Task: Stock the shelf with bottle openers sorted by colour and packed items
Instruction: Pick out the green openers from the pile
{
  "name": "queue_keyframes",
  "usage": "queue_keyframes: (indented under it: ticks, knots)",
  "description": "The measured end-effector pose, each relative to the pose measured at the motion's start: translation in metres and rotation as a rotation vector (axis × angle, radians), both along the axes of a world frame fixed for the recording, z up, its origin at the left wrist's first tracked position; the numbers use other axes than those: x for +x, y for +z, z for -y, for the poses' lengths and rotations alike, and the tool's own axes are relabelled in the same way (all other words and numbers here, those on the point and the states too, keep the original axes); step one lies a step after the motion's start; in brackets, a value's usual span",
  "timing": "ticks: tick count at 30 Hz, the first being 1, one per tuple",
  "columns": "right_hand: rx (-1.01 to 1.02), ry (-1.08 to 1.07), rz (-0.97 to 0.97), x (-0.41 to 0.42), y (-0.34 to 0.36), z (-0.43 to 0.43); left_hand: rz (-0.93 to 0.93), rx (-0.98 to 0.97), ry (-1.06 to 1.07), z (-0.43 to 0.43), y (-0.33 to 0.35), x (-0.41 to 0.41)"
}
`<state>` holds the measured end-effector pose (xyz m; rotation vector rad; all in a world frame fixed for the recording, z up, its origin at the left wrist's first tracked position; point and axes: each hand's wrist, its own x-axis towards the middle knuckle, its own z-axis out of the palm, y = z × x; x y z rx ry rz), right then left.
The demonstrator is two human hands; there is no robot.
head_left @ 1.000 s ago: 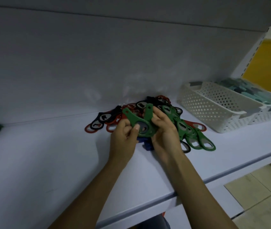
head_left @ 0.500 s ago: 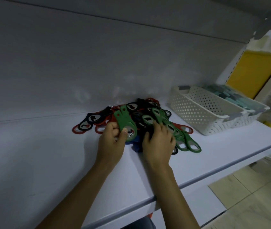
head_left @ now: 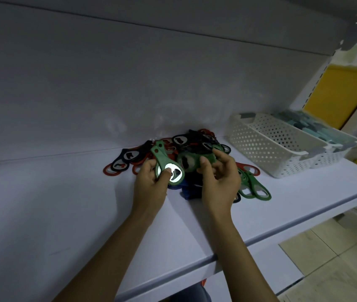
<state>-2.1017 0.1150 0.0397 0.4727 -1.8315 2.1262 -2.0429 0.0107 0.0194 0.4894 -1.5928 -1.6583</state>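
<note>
The left grip is clamped on a green bottle opener, thumb pressed on its shiny metal head and fingers curled behind, so the opener stands tilted with its handle pointing up and away from the grip. Just to the right of it, the right grip pinches a second green opener between thumb and curled fingers, holding its darker head close to the first opener; whether the two openers touch cannot be told. Both grips hover just above the white shelf, directly in front of a mixed pile of openers in red, black and green that lies against the back wall. Beyond the left grip, a few red and black openers spread out flat on the shelf. Just right of the right grip lie several more green openers, side by side with their loops toward the shelf edge. Beneath and between the two grips a blue item shows, its shape unclear. Farther right of the right grip stands a white perforated basket, and behind that sits another holding teal packed items.
</note>
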Motion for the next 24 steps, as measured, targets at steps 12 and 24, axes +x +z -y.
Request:
queue_keyframes:
  ticks: [12,24]
  knots:
    - [0.019,0.244,-0.032,0.0,-0.001,0.005,0.034,-0.232,-0.224,-0.009,0.002,0.006]
    - [0.002,0.396,0.06,0.0,-0.005,0.006,0.031,-0.592,-0.163,-0.014,-0.002,0.007]
